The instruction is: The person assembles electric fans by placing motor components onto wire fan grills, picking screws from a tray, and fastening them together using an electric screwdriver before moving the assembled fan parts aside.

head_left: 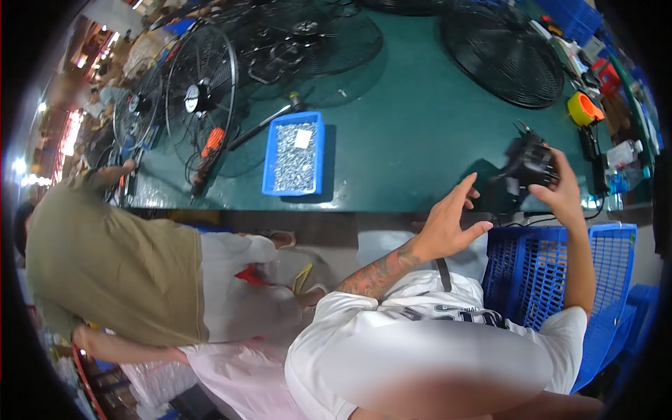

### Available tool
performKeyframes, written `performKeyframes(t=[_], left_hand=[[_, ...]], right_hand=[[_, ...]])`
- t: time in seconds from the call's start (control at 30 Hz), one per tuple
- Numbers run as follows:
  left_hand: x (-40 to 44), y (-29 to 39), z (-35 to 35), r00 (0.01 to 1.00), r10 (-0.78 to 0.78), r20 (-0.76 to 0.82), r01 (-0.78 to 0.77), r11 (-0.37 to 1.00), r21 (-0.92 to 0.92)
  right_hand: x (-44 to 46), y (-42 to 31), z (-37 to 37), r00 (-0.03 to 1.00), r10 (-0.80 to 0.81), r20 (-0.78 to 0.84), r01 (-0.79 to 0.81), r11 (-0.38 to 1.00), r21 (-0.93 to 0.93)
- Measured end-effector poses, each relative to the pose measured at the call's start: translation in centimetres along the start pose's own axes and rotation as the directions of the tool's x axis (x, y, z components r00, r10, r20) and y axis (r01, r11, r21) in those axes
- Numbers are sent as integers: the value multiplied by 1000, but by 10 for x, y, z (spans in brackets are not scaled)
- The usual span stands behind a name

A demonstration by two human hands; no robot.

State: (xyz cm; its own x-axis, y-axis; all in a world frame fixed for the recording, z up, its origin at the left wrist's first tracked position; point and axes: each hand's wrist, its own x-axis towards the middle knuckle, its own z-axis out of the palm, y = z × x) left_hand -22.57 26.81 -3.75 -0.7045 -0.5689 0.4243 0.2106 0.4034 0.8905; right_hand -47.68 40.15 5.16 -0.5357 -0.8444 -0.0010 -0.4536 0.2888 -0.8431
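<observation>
Head view: I see a green worktable [413, 105] in a cluttered workshop.
At frame right, the right hand [564, 187] grasps a black part [530, 165], tip upward, long axis near-vertical; the left hand [448, 222] is released.

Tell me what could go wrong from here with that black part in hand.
Only the right hand grips the black part, close to the front edge of the green table; the left hand is open and off it. It might slip and fall toward the blue crate.
The blue tray of small metal pieces also sits near that edge; a bump could spill them.
</observation>
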Motion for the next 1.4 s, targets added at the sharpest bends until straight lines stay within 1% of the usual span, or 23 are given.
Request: performKeyframes(t=[0.03, 0.13, 0.17, 0.23, 0.3, 0.37, 0.43, 0.5, 0.57, 0.63, 0.67, 0.7, 0.77, 0.8, 0.87, 0.93, 0.97, 1.03, 1.1, 1.17, 1.23, 1.3, 1.4], left_hand=[[-4, 1, -5, 1000, -5, -16, 5, 1000, 14], [-17, 0, -26, 954, -293, -70, 296, 955, 35], [-20, -3, -31, 945, -286, -156, 302, 949, 88], [-22, -13, -46, 944, -222, -245, 286, 920, 269], [-14, -24, -66, 959, -181, -218, 247, 910, 332], [2, -31, -78, 947, -262, -187, 318, 852, 417], [24, -28, -90, 879, -459, -128, 457, 736, 500], [34, -53, -92, 935, -313, -167, 355, 822, 445], [49, -74, -98, 987, 18, -161, 81, 807, 585], [70, -70, -98, 979, -83, -185, 168, 843, 510], [78, -62, -94, 949, -232, -215, 301, 869, 392], [81, -63, -88, 949, -238, -205, 302, 872, 385], [86, -66, -76, 939, -206, -276, 248, 960, 127], [83, -65, -75, 937, -212, -277, 254, 959, 124], [70, -60, -78, 919, 161, -361, 12, 902, 432], [41, -48, -79, 899, 122, -421, 104, 874, 475], [26, -44, -77, 875, 90, -476, 186, 845, 502], [-1, -40, -67, 933, -9, -359, 206, 832, 515], [-12, -31, -48, 965, -58, -257, 199, 799, 567], [-14, -25, -34, 977, -20, -210, 152, 760, 632], [-8, -28, -36, 982, -37, -183, 148, 755, 639], [-4, -31, -43, 985, -63, -160, 152, 752, 641], [2, -34, -64, 980, -197, 42, 165, 906, 390]], right_hand=[[14, -15, 20, 995, -63, 73, 71, 991, -115], [40, -55, 63, 968, -95, 231, 154, 956, -250], [47, -57, 75, 961, -87, 263, 169, 936, -310], [53, -60, 95, 961, -86, 262, 186, 904, -385], [56, -65, 106, 970, -63, 235, 173, 856, -487], [56, -54, 118, 974, -104, 202, 196, 835, -514], [52, -41, 126, 945, -316, 88, 310, 772, -555], [44, -37, 128, 949, -310, 51, 278, 752, -598], [36, -32, 127, 943, -332, 33, 278, 726, -629], [26, -29, 126, 940, -341, 14, 278, 743, -609], [22, -28, 127, 945, -326, 9, 262, 743, -615], [19, -29, 129, 970, -242, 38, 214, 763, -610], [16, -29, 126, 985, -157, 70, 167, 777, -608], [13, -30, 123, 987, -130, 95, 161, 785, -598], [15, -35, 112, 985, -110, 133, 168, 796, -581], [16, -39, 91, 926, 71, 371, 86, 917, -389], [21, -33, 91, 921, 71, 382, 87, 920, -381], [37, -19, 91, 962, -273, 8, 270, 949, -163], [61, -9, 102, 947, -319, 39, 321, 940, -112], [73, 7, 129, 843, -501, 196, 478, 864, 156], [55, 2, 137, 871, -430, 237, 408, 903, 137], [35, -3, 140, 894, -436, 100, 439, 899, -7], [14, -11, 134, 918, -382, 104, 395, 899, -187]])
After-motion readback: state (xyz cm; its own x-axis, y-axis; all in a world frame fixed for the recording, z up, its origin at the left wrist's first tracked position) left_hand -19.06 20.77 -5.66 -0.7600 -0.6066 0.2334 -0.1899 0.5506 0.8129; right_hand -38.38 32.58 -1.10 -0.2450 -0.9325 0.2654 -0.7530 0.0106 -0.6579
